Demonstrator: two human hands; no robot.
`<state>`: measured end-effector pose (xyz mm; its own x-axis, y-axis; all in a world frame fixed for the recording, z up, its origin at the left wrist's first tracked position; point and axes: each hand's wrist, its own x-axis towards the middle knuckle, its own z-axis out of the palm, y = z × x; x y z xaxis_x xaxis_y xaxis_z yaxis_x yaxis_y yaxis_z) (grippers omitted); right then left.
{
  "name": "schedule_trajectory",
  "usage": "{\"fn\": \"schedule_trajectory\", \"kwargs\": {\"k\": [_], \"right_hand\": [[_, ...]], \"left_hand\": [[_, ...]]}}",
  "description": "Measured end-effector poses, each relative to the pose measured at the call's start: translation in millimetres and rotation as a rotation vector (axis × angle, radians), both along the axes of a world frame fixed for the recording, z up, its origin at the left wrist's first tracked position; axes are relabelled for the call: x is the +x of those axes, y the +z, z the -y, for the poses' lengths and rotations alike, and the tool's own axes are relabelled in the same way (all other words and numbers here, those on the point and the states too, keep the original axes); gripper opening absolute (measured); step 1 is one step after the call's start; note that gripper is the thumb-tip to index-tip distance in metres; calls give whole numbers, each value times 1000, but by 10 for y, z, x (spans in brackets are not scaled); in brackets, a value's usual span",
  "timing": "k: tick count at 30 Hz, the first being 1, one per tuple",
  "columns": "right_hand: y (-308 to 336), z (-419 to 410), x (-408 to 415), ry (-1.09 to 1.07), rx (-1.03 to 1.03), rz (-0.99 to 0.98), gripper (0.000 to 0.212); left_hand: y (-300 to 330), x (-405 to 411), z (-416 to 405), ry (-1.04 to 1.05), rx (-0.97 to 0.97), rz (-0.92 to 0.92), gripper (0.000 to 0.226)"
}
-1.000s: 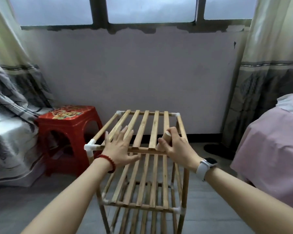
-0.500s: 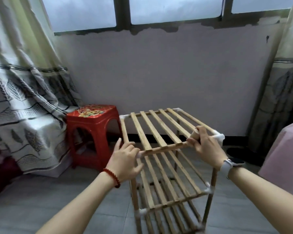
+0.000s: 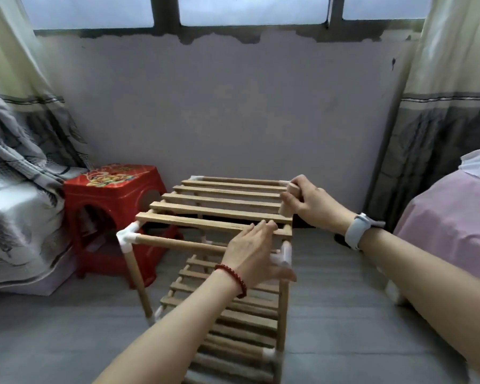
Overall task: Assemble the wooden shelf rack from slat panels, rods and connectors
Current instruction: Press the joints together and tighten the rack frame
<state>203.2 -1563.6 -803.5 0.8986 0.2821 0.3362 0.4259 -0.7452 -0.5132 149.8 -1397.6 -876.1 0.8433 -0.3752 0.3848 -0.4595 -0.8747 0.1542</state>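
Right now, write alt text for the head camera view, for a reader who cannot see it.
A person's two hands steady a wooden shelf rack on a grey floor: the left hand lies on the top panel's near edge, the right hand grips a short wooden piece at its right side. A red plastic stool stands to the left.

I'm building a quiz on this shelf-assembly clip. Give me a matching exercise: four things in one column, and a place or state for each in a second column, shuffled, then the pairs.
Things:
1. left hand
2. right hand
3. red stool
4. white corner connector

Places or states:
A. stands on the floor left of the rack
B. grips a short wooden rod at the rack's right side
C. joins the front rod to the near left leg
D. rests on the top panel's near edge, fingers fairly straight

Pairs: 1-D, 2-B, 3-A, 4-C
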Motion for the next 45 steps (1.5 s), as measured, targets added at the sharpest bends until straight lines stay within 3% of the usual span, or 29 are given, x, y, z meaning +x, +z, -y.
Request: {"fn": "schedule_trajectory", "kwargs": {"k": [4,6,8,9,10,12,14,15,18,19,20,22,24,27,29,30,33,35,37,39,42,45], "right_hand": [[453,133,-161,-70,-338,29,33],[570,194,-268,-106,-187,320,27],[425,226,-409,-98,178,607,24],[238,226,-476,-115,207,607,24],[29,194,-560,-139,133,473,23],[-293,197,-602,-214,-178,46,21],[-160,331,-466,-238,-289,15,19],[38,365,-421,-239,-199,73,18],[327,353,-409,-190,361,445,18],[243,284,-447,-196,336,472,22],[86,170,-528,-209,121,406,27],[-262,42,-620,-168,-343,95,28],[-159,74,-506,-169,-416,57,28],[280,146,-353,-215,-31,227,20],[173,128,-436,-175,246,417,19],[1,87,-503,-169,190,423,21],[-454,68,-562,-181,-144,117,18],[-368,125,-452,-172,-138,41,18],[-172,67,-407,-99,40,-2,17],[-16,-93,-435,25,373,-32,14],[181,-482,-605,247,821,-175,17],[283,-968,-744,399,1026,-287,31]], "left_hand": [[-28,360,154,101,216,-22,91],[-78,459,113,210,242,-34,93],[-128,490,99,238,246,-32,95],[-133,496,107,236,249,-26,95],[-137,501,113,232,253,-21,94],[-145,511,122,228,250,-15,94],[-165,500,129,227,232,-8,95],[-169,498,128,230,224,-4,96],[-179,517,131,233,227,2,96],[-187,522,132,239,222,5,95],[-193,525,130,242,216,9,95],[-203,538,123,232,220,9,93],[-222,541,118,231,220,11,94],[-231,538,112,224,235,-3,94],[-251,546,111,228,229,-3,95],[-242,550,106,231,225,-3,95],[-209,535,57,195,256,-10,95],[-151,487,-2,145,273,-34,94],[-44,386,-77,76,218,-111,93],[85,248,-187,16,-15,-236,81],[269,-56,-545,-48,-402,-319,45],[380,-471,-979,-55,-715,-393,31]]}}
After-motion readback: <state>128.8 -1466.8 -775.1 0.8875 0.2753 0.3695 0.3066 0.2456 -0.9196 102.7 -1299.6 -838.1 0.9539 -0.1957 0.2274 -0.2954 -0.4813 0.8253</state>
